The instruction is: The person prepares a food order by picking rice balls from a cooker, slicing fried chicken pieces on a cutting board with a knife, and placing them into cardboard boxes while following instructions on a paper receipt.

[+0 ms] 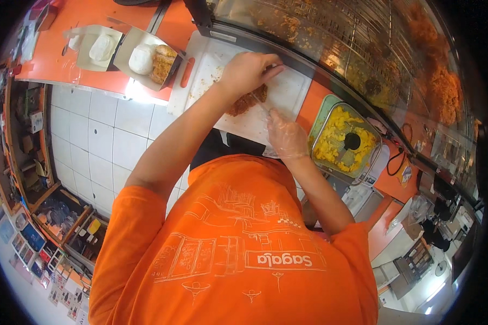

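Note:
A brown breaded fried cutlet [244,105] lies on a white cutting board [282,95], partly hidden under my left wrist. My right hand [286,136], in a clear plastic glove, grips what looks like a knife [259,99], its narrow pale blade reaching over the cutlet. Just beyond the cutlet is my left hand [250,69], with no glove visible on it. Its fingers are bent down to the right, and their tips are partly hidden, so whether they hold anything cannot be told. Crumbs are scattered on the board's left part.
Left on the orange counter [53,53] stand a box [140,77] with rice and sliced breaded food, and a rice box [101,48]. A glass display case [329,57] borders the board's far side. Right is a container [341,140] of yellow food under a clear lid with a black knob.

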`<state>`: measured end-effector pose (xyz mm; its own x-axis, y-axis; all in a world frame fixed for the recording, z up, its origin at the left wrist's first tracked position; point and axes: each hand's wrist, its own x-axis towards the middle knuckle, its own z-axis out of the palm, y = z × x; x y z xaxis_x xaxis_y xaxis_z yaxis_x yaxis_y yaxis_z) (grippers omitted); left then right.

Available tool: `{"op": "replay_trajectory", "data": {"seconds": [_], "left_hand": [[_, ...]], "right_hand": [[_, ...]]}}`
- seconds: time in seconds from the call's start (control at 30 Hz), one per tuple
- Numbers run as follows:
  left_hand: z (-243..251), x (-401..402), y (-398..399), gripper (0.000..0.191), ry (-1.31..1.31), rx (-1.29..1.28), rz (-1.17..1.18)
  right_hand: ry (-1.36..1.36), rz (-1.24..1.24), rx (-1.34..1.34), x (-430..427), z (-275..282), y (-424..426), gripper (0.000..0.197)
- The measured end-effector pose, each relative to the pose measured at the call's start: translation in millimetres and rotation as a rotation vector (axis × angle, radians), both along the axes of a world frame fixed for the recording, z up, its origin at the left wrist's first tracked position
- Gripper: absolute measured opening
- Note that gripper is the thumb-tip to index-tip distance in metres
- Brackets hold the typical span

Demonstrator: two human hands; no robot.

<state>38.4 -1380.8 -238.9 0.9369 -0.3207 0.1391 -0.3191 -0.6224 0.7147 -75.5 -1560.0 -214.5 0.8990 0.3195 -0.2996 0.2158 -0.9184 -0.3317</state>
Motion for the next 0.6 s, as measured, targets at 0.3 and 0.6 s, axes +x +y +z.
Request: {"op": "replay_trajectory", "data": {"seconds": [0.3,0.6], "left_hand": [[-17.6,4.5,-14.0,0.034,0.060,-0.010,-0.035],[-15.3,8.7,-11.4,0.037,-0.077,0.114,-0.148]], "right_hand": [[0.017,-0.010,-0.071,3.3,-12.0,-10.6,0.020],[-0.077,-0.057,0.009,-1.7,-19.1,-9.5,0.020]]}}
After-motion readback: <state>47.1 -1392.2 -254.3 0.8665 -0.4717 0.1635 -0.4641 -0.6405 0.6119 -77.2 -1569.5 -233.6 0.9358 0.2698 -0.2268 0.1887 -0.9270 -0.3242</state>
